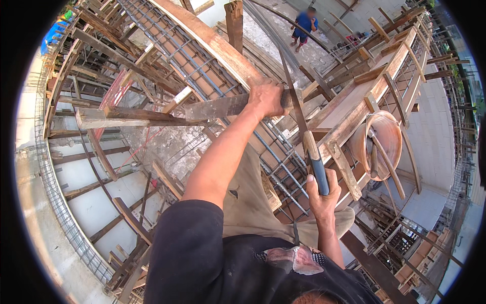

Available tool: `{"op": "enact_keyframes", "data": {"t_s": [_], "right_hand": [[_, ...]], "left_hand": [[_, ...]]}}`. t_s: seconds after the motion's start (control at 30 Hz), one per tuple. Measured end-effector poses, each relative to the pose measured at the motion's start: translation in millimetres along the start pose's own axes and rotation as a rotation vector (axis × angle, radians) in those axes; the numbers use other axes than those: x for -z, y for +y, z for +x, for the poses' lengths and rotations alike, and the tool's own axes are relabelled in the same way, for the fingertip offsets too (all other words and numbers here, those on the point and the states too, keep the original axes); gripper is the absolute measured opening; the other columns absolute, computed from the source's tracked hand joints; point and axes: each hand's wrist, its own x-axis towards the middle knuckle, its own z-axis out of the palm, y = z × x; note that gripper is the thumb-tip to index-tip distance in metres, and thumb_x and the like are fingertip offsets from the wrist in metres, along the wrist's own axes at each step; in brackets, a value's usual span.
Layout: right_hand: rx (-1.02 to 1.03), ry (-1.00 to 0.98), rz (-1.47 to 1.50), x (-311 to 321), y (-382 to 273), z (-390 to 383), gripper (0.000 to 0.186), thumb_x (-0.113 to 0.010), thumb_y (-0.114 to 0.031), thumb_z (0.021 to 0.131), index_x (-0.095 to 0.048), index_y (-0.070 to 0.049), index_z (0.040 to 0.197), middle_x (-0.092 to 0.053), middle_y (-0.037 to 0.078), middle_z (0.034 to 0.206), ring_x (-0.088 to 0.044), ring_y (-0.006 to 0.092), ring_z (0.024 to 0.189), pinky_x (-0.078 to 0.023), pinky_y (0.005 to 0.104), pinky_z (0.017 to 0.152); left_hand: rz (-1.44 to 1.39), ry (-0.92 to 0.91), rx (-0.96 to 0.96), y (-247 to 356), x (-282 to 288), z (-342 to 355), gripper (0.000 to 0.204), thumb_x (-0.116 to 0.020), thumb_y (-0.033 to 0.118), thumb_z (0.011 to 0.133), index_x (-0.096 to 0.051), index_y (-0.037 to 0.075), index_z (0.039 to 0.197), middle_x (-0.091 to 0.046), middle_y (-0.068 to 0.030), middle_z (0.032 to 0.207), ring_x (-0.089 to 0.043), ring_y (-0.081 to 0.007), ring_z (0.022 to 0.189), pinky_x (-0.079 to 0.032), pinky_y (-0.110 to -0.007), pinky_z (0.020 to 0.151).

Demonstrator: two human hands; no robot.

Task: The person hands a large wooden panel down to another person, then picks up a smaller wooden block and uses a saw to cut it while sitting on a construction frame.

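My left hand (pixel 267 98) is wrapped over a greyish wooden board (pixel 215 107), pressing it across the long wood-sided beam form. Just right of those fingers, the handsaw blade (pixel 293 88) crosses the board's right end; whether its teeth touch the wood I cannot tell. In my right hand (pixel 324 196) is the saw handle (pixel 317 167), dark grip and wooden upper part, with the blade pointing up and away. Under the board, a cage of steel reinforcing bars (pixel 276 147) lies inside the form, between my legs.
At the right, an orange-brown bucket (pixel 395 139) hangs by the formwork (pixel 349 121), with a hammer and wooden-handled tools in it. Timber props and planks (pixel 134 220) stand at lower levels to the left. A person (pixel 305 24) in blue stands far below.
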Motion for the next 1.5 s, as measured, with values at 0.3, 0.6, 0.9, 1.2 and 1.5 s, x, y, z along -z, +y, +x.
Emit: {"op": "enact_keyframes", "data": {"t_s": [0.3, 0.6, 0.9, 1.2, 1.5], "right_hand": [[0.114, 0.045, -0.11, -3, 4, 19, 0.024, -0.077, -0.016, 0.088, -0.061, -0.002, 0.1, -0.06, 0.005, 0.065, -0.055, 0.008, 0.059, -0.047, 0.0264, 0.056], [0.068, 0.01, -0.121, 86, 11, -87, 0.028, -0.076, -0.022, 0.087, -0.064, 0.001, 0.096, -0.071, 0.011, 0.075, -0.069, 0.0157, 0.066, -0.054, 0.03, 0.064], [0.013, -0.024, -0.151, 36, 2, -44, 0.024, -0.076, -0.016, 0.086, -0.063, -0.001, 0.1, -0.063, 0.009, 0.067, -0.061, 0.0135, 0.059, -0.05, 0.0308, 0.058], [0.048, 0.003, -0.081, 10, -9, 11, 0.026, -0.078, -0.019, 0.088, -0.06, -0.001, 0.092, -0.06, 0.01, 0.063, -0.058, 0.0133, 0.056, -0.048, 0.0315, 0.055], [0.084, 0.062, -0.11, 88, 15, -136, 0.028, -0.077, -0.02, 0.085, -0.065, 0.0, 0.1, -0.07, 0.012, 0.074, -0.073, 0.0199, 0.07, -0.055, 0.0315, 0.065]], "left_hand": [[-0.117, -0.014, 0.118, -5, -9, 12, 0.072, -0.084, 0.054, 0.073, -0.068, 0.006, 0.124, -0.068, -0.0127, 0.128, -0.058, -0.0298, 0.13, -0.027, -0.072, 0.114], [-0.076, 0.005, 0.107, -2, -1, 6, 0.072, -0.085, 0.053, 0.071, -0.069, 0.006, 0.122, -0.068, -0.0124, 0.127, -0.059, -0.0288, 0.128, -0.029, -0.071, 0.113], [-0.117, -0.03, 0.165, -11, -9, 3, 0.067, -0.085, 0.053, 0.072, -0.071, 0.013, 0.124, -0.07, -0.0122, 0.125, -0.06, -0.0301, 0.128, -0.024, -0.075, 0.114], [-0.078, -0.073, 0.129, 1, -3, 6, 0.074, -0.085, 0.057, 0.071, -0.068, 0.009, 0.125, -0.069, -0.0127, 0.128, -0.06, -0.031, 0.128, -0.035, -0.066, 0.109], [-0.043, 0.07, 0.06, -5, -14, 10, 0.071, -0.083, 0.057, 0.072, -0.069, 0.014, 0.126, -0.069, -0.0121, 0.128, -0.061, -0.0306, 0.127, -0.03, -0.073, 0.111]]}}
